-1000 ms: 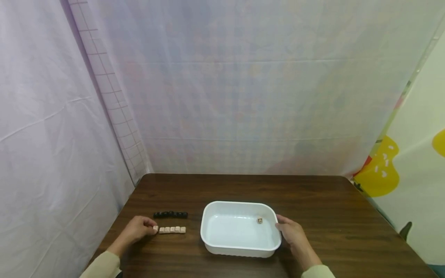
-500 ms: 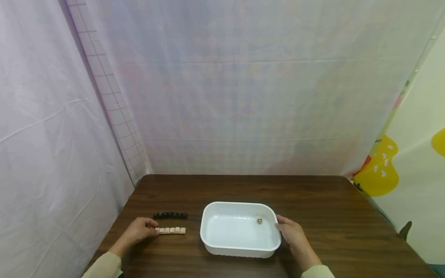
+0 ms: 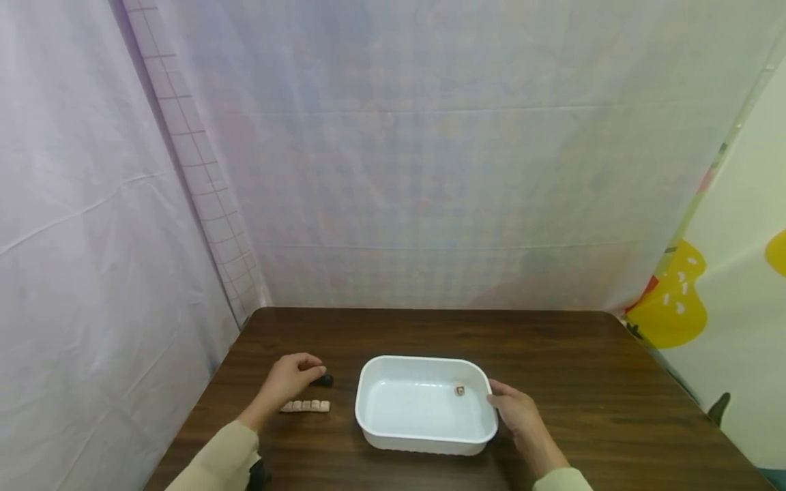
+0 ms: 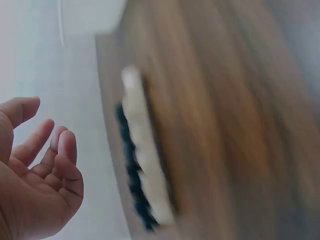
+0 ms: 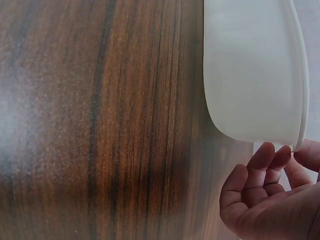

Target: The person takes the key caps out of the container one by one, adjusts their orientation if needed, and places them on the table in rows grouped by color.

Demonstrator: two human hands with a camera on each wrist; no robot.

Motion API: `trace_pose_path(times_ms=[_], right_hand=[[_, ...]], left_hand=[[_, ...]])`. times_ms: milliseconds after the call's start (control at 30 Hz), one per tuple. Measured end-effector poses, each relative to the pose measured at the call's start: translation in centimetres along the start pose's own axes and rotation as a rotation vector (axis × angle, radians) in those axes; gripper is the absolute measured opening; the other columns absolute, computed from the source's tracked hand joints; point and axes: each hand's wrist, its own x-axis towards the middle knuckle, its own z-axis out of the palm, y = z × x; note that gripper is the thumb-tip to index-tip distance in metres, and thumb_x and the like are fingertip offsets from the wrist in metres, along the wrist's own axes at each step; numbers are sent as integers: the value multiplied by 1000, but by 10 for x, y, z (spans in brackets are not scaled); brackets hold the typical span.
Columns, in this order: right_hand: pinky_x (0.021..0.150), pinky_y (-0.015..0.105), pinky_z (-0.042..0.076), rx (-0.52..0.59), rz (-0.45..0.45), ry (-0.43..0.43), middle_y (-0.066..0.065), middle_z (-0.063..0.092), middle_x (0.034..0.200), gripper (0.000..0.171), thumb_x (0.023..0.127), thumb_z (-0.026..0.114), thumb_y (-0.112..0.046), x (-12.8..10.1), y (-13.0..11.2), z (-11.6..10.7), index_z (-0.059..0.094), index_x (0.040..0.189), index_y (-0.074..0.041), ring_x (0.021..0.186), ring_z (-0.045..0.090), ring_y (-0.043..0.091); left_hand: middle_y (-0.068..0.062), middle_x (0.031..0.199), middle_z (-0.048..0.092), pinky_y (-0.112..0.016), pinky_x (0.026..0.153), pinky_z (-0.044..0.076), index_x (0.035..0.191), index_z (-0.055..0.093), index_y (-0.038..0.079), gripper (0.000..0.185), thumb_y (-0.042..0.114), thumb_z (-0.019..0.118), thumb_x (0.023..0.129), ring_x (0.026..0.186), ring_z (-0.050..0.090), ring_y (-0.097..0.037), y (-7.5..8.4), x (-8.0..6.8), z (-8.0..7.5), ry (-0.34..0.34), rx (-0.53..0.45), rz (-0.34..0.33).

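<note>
Left hand: the left hand [image 3: 293, 374] rests over the row of black cubes [image 3: 325, 380], fingers bent down onto it; only the row's right end shows past the fingertips. Whether it pinches a cube cannot be told: the wrist view shows relaxed fingers [image 4: 60, 150] with nothing between them, but it is blurred.
Right hand: the right hand [image 3: 514, 410] grips the right rim of the white tub [image 3: 424, 436], fingers curled at its edge.
Key relation: both rows run left to right; the row of pale cubes [image 3: 306, 406] lies just nearer the person than the black one, and the tub is just right of both. The left hand is much the nearer.
Tub contents: one small cube [image 3: 459, 391] by the right wall.
View difference: the head view alone shows that cube; the right wrist view shows only the tub's outer wall [image 5: 250, 75] and the wooden surface [image 5: 100, 125].
</note>
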Motion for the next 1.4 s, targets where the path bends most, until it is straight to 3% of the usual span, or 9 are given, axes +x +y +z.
trace_pose_path(times_ms=[133, 400, 567, 867, 967, 1100, 1400], right_hand=[[72, 34, 53, 12, 8, 6, 28, 63, 120, 45, 95, 55, -6, 0, -1, 0, 51, 138, 7, 89, 66, 24], [71, 34, 53, -2, 36, 6, 29, 59, 125, 46, 95, 55, -7, 0, -2, -1, 51, 139, 5, 92, 65, 26], [71, 33, 52, -11, 25, -1, 29, 59, 125, 46, 95, 55, -8, 1, -1, -1, 50, 139, 5, 93, 65, 26], [71, 35, 54, 9, -2, -5, 31, 62, 118, 47, 94, 55, -5, 4, 0, -2, 48, 139, 8, 86, 66, 24], [70, 34, 54, 7, 5, -6, 29, 63, 117, 47, 94, 55, -5, 4, 1, -3, 49, 139, 8, 85, 66, 23], [71, 35, 55, 11, 0, -3, 30, 63, 117, 47, 94, 56, -4, 4, 1, -3, 49, 138, 8, 84, 67, 22], [72, 36, 55, 23, -6, -8, 29, 65, 113, 47, 93, 57, -4, 4, 2, -2, 49, 138, 9, 84, 67, 21]], left_hand=[[-4, 95, 69, -40, 74, 52, 105, 72, 3, 21, 17, 74, 89, 85, 62, -20, 28, 10, 21, -5, -42, 68], [-3, 85, 63, -32, 62, 48, 109, 70, 0, 26, 15, 74, 88, 75, 56, -16, 80, 17, 71, -167, -66, 174], [-1, 83, 62, -30, 60, 47, 108, 71, 1, 27, 17, 75, 87, 71, 55, -14, 103, 18, 102, -226, -35, 227], [0, 81, 63, -28, 67, 48, 103, 73, 5, 23, 17, 76, 84, 73, 56, -12, 122, 30, 151, -254, 13, 279], [0, 84, 65, -27, 72, 48, 104, 73, 7, 23, 20, 75, 85, 76, 58, -11, 122, 35, 169, -254, 99, 363], [-2, 88, 69, -25, 76, 49, 106, 73, 7, 24, 20, 74, 86, 80, 60, -10, 127, 37, 185, -275, 207, 420], [-2, 108, 72, -27, 92, 47, 115, 72, 9, 28, 20, 68, 90, 102, 65, -18, 141, 32, 198, -318, 365, 328]])
